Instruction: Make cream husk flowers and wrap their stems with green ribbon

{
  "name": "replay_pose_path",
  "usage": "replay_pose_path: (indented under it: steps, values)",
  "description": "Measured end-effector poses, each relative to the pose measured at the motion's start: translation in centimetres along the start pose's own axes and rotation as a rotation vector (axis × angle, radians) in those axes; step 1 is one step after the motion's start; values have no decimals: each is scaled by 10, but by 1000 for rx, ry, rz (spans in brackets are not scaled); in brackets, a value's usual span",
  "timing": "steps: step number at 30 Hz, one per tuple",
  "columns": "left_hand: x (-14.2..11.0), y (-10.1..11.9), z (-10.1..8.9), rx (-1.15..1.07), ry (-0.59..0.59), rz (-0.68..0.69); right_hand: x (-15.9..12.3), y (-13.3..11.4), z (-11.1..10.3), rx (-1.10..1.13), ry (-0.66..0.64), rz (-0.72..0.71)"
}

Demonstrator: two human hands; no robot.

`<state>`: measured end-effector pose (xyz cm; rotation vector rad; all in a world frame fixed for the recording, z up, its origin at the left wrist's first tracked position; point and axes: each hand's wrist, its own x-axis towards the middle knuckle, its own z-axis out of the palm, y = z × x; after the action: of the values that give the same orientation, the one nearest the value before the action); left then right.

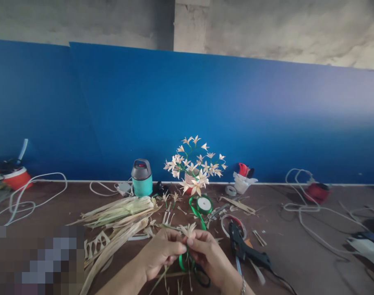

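Thumbs and fingers of the left hand (166, 249) and right hand (208, 250) pinch the base of a pale flower (189, 229), petals upward, near centre. Probably light, papery and easily torn, it is best gripped below the petals. Farther off lies a green ribbon spool (204, 204).

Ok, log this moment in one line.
left hand: pinching pale flower; right hand: pinching same flower; green ribbon: trailing off spool; glue gun: on table
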<state>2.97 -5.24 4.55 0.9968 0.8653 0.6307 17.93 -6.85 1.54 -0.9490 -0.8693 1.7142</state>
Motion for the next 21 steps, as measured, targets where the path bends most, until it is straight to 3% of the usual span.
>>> replay_pose_path:
  steps: [5, 15, 21]
  values:
    - [-2, 2, 2, 137, 142, 30, 1, -2, 2, -37, 34, -17]
    - [1, -3, 1, 230, 164, 9, 3, -2, 3, -142, 46, -14]
    - [1, -6, -1, 458, 286, 139, 6, 3, 1, -183, 102, -11]
